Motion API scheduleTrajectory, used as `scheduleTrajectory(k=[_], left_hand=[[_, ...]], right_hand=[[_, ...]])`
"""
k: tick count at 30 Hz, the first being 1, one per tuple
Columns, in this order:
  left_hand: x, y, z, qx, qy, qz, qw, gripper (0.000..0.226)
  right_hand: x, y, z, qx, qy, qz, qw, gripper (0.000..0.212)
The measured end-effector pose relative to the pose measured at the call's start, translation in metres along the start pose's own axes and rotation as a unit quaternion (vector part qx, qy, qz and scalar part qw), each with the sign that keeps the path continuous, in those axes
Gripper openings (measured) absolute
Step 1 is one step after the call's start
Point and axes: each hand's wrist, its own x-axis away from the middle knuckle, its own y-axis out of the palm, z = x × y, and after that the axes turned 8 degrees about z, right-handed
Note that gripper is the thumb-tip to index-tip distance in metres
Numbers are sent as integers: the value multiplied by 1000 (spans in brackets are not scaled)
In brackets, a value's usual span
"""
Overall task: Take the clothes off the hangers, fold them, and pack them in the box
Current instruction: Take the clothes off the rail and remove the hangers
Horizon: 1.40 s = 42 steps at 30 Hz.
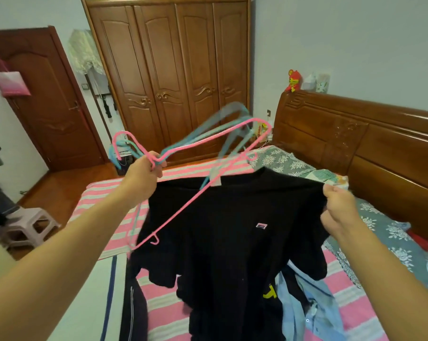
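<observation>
A black T-shirt (232, 242) with a small chest logo hangs in the air over the bed. My right hand (341, 210) pinches its right shoulder. My left hand (141, 178) grips the necks of a bunch of wire hangers, a pink hanger (208, 190) in front and blue hangers (222, 121) blurred behind it. The pink hanger lies across the shirt's front and collar, outside the cloth. The shirt's left shoulder hangs just below my left hand. No box is in view.
More clothes lie on the pink-striped bed (168, 313): a light blue shirt (313, 313) and a dark garment (134, 313). A floral quilt (390, 232) and a wooden headboard (355, 143) are at right. A plastic stool (28, 227), a wardrobe (173, 77) and a door (50, 107) stand beyond.
</observation>
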Motion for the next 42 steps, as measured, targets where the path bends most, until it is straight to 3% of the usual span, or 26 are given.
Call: scheduleTrajectory(k=[2,4,8,11,14,16,17,19,21,23,25,27,28,30,31,32,34,35,38,42], left_hand=[[-4,2,-7,87,-88,53,991,18],[-6,10,-5,188,-167,59,966,18],[-9,36,20,299,-231,133,917,26],[-24,34,26,271,-214,213,914,19],[-41,13,17,244,-256,253,901,33],[-45,2,11,257,-274,257,890,33],[-45,0,3,233,-266,256,900,32],[-34,4,-11,190,-243,248,918,28],[-18,15,-30,190,-203,198,940,26],[0,23,-38,173,-175,86,965,14],[8,30,-47,141,-150,65,976,10],[8,35,-47,115,-127,79,982,7],[8,38,-42,114,-120,80,983,6],[6,45,-27,131,-123,83,980,12],[4,49,-19,165,-136,93,972,12],[1,51,-11,209,-159,103,959,10],[-5,51,2,242,-177,118,946,7],[-10,48,4,241,-180,118,946,8],[-25,33,3,266,-206,131,933,16],[-26,17,1,210,-181,182,943,27]], right_hand=[[16,0,7,26,43,-44,998,21],[41,10,22,67,49,-105,991,26],[66,40,54,195,52,-158,967,30],[65,49,69,388,-1,-213,897,25],[65,38,73,443,33,-267,855,24],[62,29,66,420,71,-281,860,29],[57,25,62,361,67,-247,897,26],[40,21,55,121,57,-87,987,18],[32,22,43,-71,46,13,996,11],[37,28,32,-100,52,-33,993,19],[54,33,15,-85,32,-127,988,30],[73,37,3,-11,39,-253,967,29],[83,41,2,105,18,-310,945,25],[90,45,16,412,-68,-384,824,18],[87,47,25,523,-126,-358,763,16],[82,48,33,548,-140,-321,760,17],[71,43,44,491,-114,-243,828,22],[68,40,48,482,-106,-214,843,22],[58,26,64,521,-79,-210,824,20],[55,24,59,492,-105,-180,845,28]])
